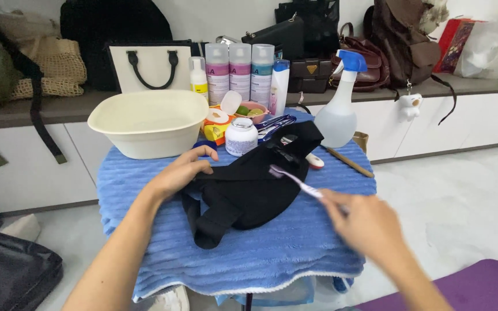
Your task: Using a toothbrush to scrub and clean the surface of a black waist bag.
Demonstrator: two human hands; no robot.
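A black fabric bag lies on a blue ribbed towel that covers a small table. My left hand rests on the bag's left edge, fingers spread, pressing it down. My right hand grips the handle of a purple and white toothbrush. The brush head touches the bag's upper middle.
A cream basin stands at the towel's back left. Behind the bag are a white jar, several spray cans and a spray bottle with a blue trigger. Handbags line a grey shelf behind. A purple mat lies bottom right.
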